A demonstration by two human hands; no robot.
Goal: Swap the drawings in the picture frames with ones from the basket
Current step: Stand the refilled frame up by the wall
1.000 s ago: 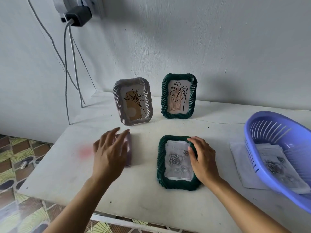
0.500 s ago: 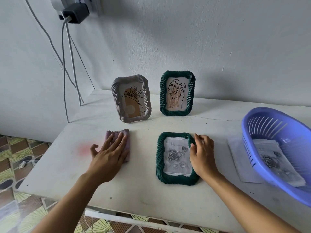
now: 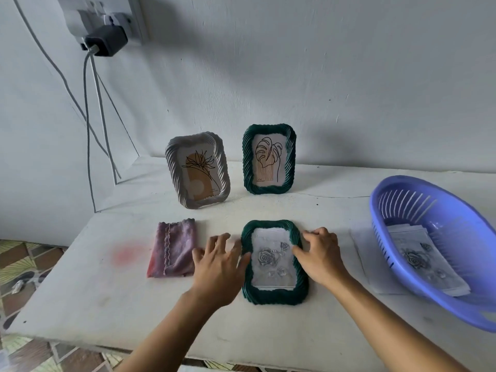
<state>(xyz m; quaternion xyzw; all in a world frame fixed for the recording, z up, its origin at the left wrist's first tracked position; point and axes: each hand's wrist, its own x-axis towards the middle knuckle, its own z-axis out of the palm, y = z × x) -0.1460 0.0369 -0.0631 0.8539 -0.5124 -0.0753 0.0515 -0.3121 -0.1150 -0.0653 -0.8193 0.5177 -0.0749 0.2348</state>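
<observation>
Curling right hand (image 3: 319, 257) over the right rim of the flat green frame (image 3: 273, 294), with left hand (image 3: 218, 267) spread loose at its left. Risks a lopsided lift, slipping against the upright green frame (image 3: 268, 159) behind it.

It looks like a plain room in a home. A worn white table (image 3: 268, 326) stands against a painted wall (image 3: 322, 63). A charger (image 3: 106, 41) sits in a wall socket (image 3: 80, 14), with cables (image 3: 87, 130) trailing down. The floor (image 3: 18, 259) is patterned tile. A plastic basket (image 3: 374, 208), a cloth (image 3: 173, 253) and frames (image 3: 247, 162) sit on the table.
</observation>
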